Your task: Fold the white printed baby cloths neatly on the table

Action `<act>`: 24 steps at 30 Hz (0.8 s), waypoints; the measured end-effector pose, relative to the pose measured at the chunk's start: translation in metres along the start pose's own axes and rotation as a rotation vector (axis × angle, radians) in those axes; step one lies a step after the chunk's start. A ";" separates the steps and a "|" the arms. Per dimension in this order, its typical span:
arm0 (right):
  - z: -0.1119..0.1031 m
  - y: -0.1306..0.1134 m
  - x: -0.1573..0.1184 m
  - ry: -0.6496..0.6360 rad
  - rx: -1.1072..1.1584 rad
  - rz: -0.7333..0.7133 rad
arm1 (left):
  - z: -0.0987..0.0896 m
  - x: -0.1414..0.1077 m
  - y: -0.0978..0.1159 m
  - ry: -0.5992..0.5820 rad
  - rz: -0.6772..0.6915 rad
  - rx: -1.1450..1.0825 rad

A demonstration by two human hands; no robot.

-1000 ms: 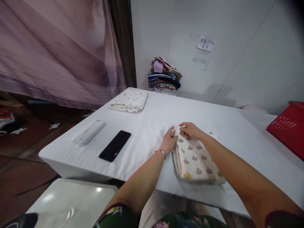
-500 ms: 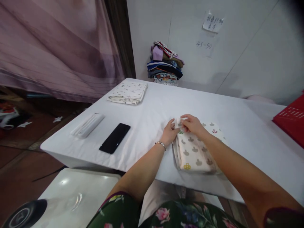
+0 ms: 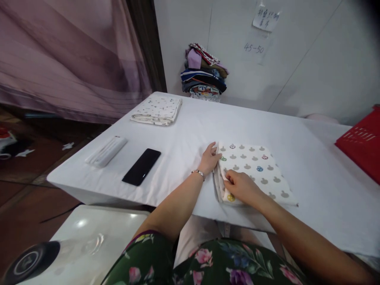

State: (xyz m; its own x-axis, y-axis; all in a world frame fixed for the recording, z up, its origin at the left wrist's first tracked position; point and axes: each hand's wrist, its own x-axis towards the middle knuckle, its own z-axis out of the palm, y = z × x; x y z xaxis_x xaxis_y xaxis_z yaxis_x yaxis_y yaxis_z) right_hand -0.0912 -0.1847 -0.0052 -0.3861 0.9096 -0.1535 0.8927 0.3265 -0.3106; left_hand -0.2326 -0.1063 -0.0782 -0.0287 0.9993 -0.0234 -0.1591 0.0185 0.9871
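A folded white cloth (image 3: 268,174) with grey mushroom prints and a few coloured ones lies on the white table in front of me. At its left edge, toward the far corner, my left hand (image 3: 210,159) is closed on the folded layers, thumb on top. My right hand (image 3: 242,188) pinches the top layer near the front left, by a yellow mushroom. Its curled fingers partly hide the fabric under them. The layers show along the left side.
A black phone (image 3: 141,166) and a white packet (image 3: 107,151) lie to the left on the table (image 3: 178,166). Behind them is another folded printed cloth (image 3: 157,110). Stacked clothes (image 3: 204,75) stand against the wall. A red basket (image 3: 360,142) is at the right.
My right hand has moved from the far left corner toward me along the cloth's left edge. More of the print shows, lying flatter. My left hand stays at the left edge.
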 end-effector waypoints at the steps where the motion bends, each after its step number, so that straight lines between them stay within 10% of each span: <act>1: 0.000 0.000 0.001 0.009 0.026 -0.012 | 0.000 0.000 -0.001 0.001 0.003 -0.001; 24: 0.025 -0.006 -0.027 0.086 0.043 -0.482 | 0.002 -0.002 -0.001 0.070 0.014 0.070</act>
State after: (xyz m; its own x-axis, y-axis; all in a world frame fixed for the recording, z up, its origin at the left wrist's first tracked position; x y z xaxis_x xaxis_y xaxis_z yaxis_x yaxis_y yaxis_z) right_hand -0.0915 -0.2179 -0.0231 -0.7308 0.6759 0.0954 0.6056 0.7065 -0.3662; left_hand -0.2303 -0.1078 -0.0785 -0.1002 0.9948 -0.0177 -0.0888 0.0088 0.9960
